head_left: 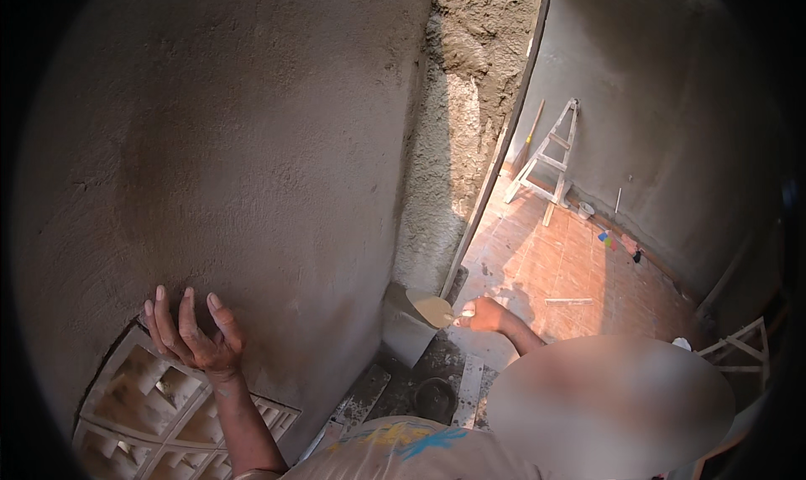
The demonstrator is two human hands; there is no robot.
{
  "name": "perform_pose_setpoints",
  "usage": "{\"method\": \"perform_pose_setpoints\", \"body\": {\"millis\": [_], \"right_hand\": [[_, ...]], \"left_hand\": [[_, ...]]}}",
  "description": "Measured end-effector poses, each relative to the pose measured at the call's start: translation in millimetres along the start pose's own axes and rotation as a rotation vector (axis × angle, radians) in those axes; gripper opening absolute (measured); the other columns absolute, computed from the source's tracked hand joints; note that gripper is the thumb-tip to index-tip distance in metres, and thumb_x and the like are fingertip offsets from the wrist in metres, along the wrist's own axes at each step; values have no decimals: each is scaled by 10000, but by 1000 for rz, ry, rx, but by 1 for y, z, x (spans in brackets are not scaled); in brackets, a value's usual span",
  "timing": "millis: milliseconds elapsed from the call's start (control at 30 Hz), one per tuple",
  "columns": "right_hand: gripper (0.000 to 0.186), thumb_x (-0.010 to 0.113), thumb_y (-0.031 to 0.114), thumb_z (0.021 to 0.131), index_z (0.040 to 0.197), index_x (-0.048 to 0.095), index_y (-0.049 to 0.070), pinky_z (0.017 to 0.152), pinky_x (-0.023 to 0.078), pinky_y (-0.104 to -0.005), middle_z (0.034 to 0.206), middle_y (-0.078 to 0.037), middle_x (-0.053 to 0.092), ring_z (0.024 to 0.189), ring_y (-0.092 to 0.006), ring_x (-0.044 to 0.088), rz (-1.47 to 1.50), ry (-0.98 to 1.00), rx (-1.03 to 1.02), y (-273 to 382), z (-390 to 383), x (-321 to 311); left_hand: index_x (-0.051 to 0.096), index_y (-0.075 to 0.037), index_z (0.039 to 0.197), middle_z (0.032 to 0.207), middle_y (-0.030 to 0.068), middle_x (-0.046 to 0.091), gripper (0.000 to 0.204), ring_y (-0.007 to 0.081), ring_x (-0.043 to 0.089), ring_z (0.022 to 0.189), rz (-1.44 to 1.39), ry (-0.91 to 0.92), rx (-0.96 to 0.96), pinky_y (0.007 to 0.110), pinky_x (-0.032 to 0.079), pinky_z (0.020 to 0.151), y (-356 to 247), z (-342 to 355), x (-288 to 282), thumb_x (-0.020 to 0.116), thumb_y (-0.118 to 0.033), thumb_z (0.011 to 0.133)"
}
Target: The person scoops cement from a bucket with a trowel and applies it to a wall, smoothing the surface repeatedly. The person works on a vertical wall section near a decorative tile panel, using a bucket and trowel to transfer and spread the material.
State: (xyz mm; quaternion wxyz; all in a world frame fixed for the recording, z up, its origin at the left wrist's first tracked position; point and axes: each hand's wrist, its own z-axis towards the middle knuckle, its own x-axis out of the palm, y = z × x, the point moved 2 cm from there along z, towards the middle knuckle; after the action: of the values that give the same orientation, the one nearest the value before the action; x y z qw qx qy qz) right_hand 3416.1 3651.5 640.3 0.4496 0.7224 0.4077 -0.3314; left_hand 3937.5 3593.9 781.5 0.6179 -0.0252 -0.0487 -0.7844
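My right hand (484,314) is closed round the handle of a trowel (431,309). The trowel's pale blade points left, at the foot of a narrow strip of rough wet mortar (457,144) that runs up the wall's edge. My left hand (199,333) is raised with its fingers apart and nothing in it. It is in front of the grey plastered wall (277,144), just above a pale ventilation block panel (143,388); whether it touches the wall I cannot tell.
A straight edge strip (504,153) bounds the mortar on the right. Below the trowel is a dark round container (434,399) on the splattered floor. Beyond stand a stepladder (550,157), a broom (531,136) and a white bucket (585,211) on reddish tiles (537,262). A blurred patch covers the lower right.
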Motion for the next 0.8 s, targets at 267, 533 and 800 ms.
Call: {"method": "perform_pose_setpoints", "body": {"millis": [267,533,800], "right_hand": [[496,705,356,842,1231,742,51,964,578,-514,1232,-206,747,1168,-396,715,164,273,593,-227,-24,399],[279,680,212,883,1083,766,37,908,598,-518,1124,-213,762,1052,-406,750,236,58,838,-303,60,543],[218,645,207,953,1092,794,128,715,585,-501,1025,-103,751,964,-317,756,-323,36,767,-366,230,692]], "left_hand": [[645,-61,1329,1452,120,557,465,318,464,1442,362,247,360,528,381,1239,4,-5,-1,730,-374,996],[555,-19,1425,1506,150,499,626,329,415,1479,368,600,727,547,350,1254,-4,-113,-2,688,-468,1008],[515,-25,1454,1532,155,470,669,336,389,1494,345,750,873,550,326,1261,-38,-226,10,673,-496,1006]]}}
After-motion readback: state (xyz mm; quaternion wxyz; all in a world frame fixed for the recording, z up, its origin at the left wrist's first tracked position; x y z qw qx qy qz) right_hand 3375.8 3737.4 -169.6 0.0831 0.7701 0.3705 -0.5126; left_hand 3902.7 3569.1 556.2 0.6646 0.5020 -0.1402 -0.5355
